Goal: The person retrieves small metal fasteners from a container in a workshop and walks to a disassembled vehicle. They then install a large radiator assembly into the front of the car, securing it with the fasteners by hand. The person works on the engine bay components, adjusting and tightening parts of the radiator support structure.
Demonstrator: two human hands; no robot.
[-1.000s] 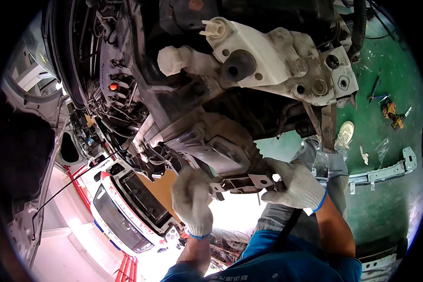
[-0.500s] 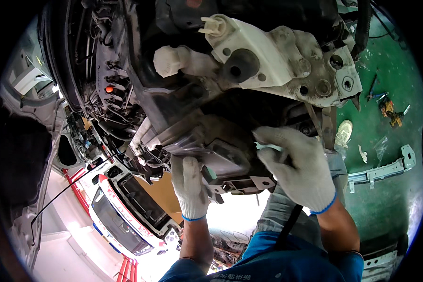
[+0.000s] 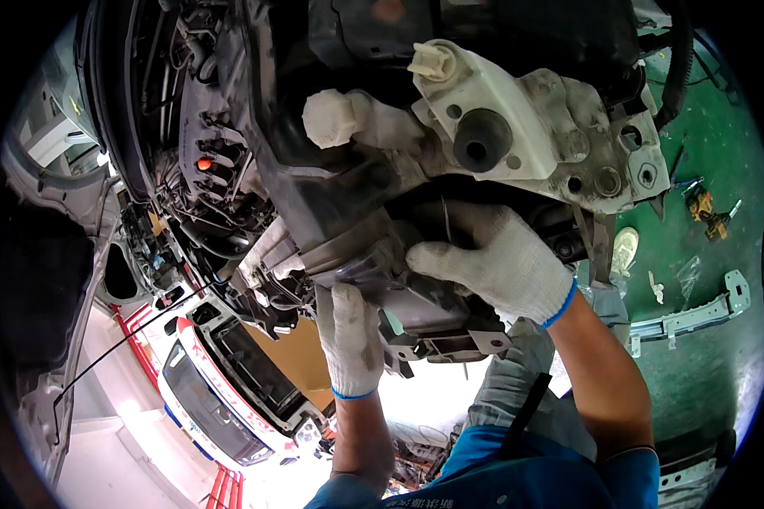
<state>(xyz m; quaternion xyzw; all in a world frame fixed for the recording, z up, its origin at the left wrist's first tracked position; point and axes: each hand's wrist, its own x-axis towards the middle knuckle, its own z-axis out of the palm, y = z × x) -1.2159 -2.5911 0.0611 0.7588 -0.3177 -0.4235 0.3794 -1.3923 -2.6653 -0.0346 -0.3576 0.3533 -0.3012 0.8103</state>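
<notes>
A dark grey plastic housing [image 3: 412,301] sits at the front of a vehicle's opened bay. My left hand [image 3: 352,343], in a white knit glove with a blue cuff, is closed on its lower left edge, thumb uppermost. My right hand [image 3: 505,263], gloved alike, comes in from the right. Its thumb stretches against the upper right side of the housing, well apart from the fingers, which reach into the dark gap behind it. Those fingertips are lost in shadow. Beside them runs a thin pale strand [image 3: 446,220].
Above the gap hangs a whitish plastic reservoir [image 3: 530,114] with a capped filler neck [image 3: 331,119]. A metal bracket [image 3: 463,343] lies under the housing. On the green floor at right are a yellow-black power tool [image 3: 706,212] and a metal crossbar [image 3: 696,316]. A white-red vehicle [image 3: 221,399] stands at lower left.
My right hand has moved left and up, from beside the housing into the gap behind it. The small pale bluish piece at its fingers no longer shows. My left hand keeps its hold.
</notes>
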